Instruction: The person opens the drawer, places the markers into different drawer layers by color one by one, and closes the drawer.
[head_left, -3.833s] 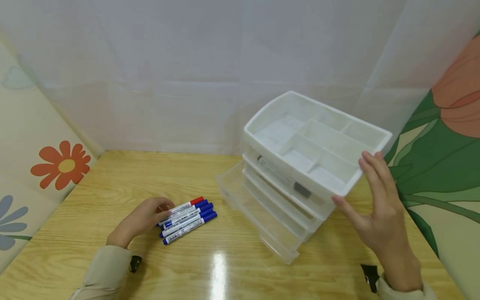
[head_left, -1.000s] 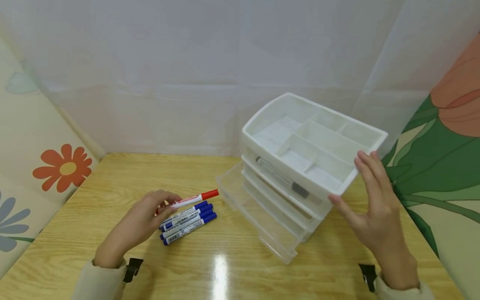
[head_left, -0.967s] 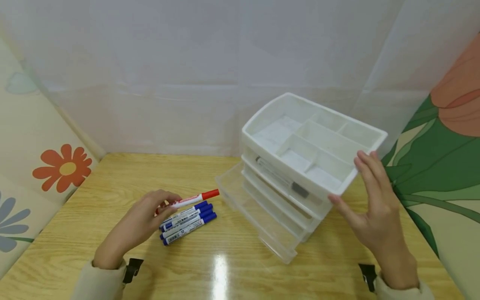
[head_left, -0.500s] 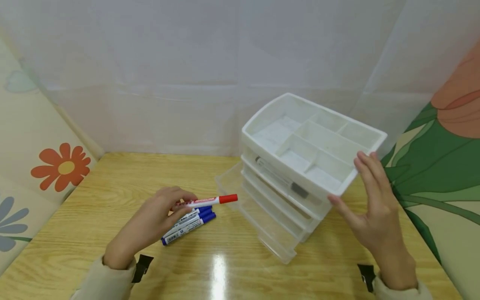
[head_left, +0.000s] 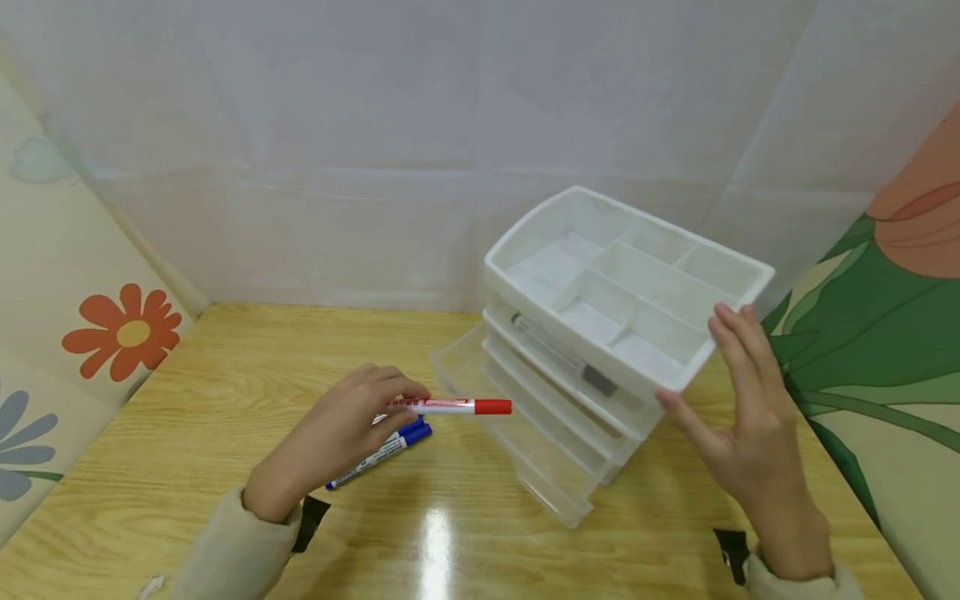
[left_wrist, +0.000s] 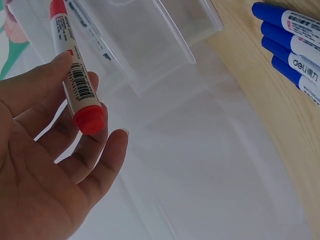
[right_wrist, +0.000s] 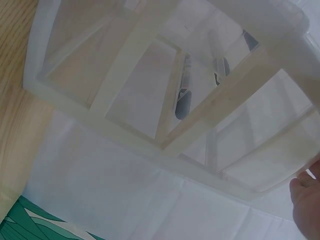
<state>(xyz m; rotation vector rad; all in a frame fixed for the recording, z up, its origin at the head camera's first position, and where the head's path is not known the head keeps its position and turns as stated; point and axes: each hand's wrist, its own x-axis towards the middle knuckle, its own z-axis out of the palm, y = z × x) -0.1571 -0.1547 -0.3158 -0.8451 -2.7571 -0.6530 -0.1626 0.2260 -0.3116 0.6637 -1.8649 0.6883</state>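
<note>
My left hand (head_left: 341, 437) pinches a red-capped marker (head_left: 450, 407) between thumb and fingers, its cap pointing right. In the left wrist view the barcode on its white barrel faces the camera. Under and beside this hand, several blue-capped markers (head_left: 390, 450) lie together on the table, partly hidden by the hand. My right hand (head_left: 750, 433) touches the top right corner of a white plastic drawer unit (head_left: 525, 293), thumb at the front corner and fingers along the side. One clear lower drawer (head_left: 551, 471) is pulled out, and the red cap overlaps its left part.
A marker with a dark cap (head_left: 598, 380) shows through the front of the unit's upper drawer. Divided compartments form its top tray (head_left: 622, 250). A white sheet (head_left: 337, 233) hangs behind the wooden table (head_left: 300, 350); flower-patterned panels (head_left: 135, 333) stand at both sides.
My left hand has picked the red marker up from the row and carried it right, toward the pulled-out drawer. My right hand and the unit have hardly moved.
</note>
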